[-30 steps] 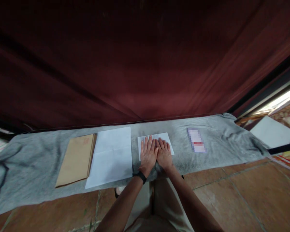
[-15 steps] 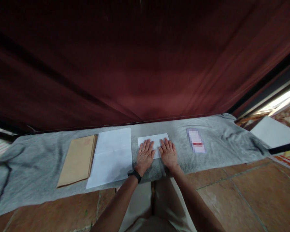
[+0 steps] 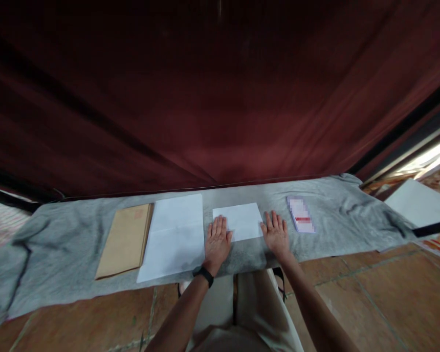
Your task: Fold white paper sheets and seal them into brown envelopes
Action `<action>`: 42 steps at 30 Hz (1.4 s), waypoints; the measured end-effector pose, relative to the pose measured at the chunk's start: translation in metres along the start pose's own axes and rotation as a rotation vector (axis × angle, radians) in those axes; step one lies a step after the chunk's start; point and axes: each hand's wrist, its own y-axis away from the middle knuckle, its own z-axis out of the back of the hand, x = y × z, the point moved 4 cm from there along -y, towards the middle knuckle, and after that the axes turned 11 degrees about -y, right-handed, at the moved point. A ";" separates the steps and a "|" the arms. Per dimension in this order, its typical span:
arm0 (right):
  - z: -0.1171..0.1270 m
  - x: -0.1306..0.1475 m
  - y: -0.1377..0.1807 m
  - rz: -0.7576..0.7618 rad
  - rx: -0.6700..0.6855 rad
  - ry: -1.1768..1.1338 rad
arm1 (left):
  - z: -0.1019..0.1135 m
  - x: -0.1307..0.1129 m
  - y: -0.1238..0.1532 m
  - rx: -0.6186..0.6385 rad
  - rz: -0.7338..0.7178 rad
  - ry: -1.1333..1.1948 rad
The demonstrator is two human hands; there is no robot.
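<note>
A small folded-looking sheet of white paper [image 3: 244, 222] lies flat in front of me on a grey cloth. Its left edge is under my left hand [image 3: 218, 240], which lies flat with fingers stretched out. Just off the paper's right edge, my right hand [image 3: 276, 234] rests palm down on the cloth, fingers apart, the thumb near the paper. Neither hand grips anything. Larger white sheets [image 3: 174, 234] lie to the left of my left hand. Beyond them is a stack of brown envelopes [image 3: 122, 239]. Right of my right hand sits a blurred white and purple packet [image 3: 301, 215] with a red band.
The grey cloth [image 3: 333, 210] covers a long narrow surface. A dark red curtain-like sheet [image 3: 220, 122] rises behind it. Dark bars [image 3: 436, 228] stand at the sides, with a white box-like thing [image 3: 418, 203] at far right. Brown tiles [image 3: 352, 293] form the floor.
My hands have slid apart from on top of the small paper, the left to its left edge and the right off past its right edge. More of the paper shows.
</note>
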 end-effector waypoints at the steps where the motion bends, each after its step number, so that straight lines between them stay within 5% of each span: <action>1: 0.002 0.002 -0.002 -0.009 -0.017 -0.005 | 0.000 -0.001 0.000 -0.003 -0.006 -0.029; 11: -0.026 0.093 -0.023 0.331 0.161 -0.118 | 0.000 0.000 0.001 -0.034 -0.028 -0.041; 21: -0.024 0.053 -0.067 0.231 0.206 -0.056 | 0.000 0.000 0.001 -0.052 -0.032 -0.026; 33: -0.008 0.081 -0.123 0.262 0.477 -0.078 | 0.004 0.002 0.003 -0.110 -0.041 0.006; 42: 0.003 0.044 -0.122 0.063 0.593 -0.355 | 0.006 0.008 0.005 -0.179 0.017 0.078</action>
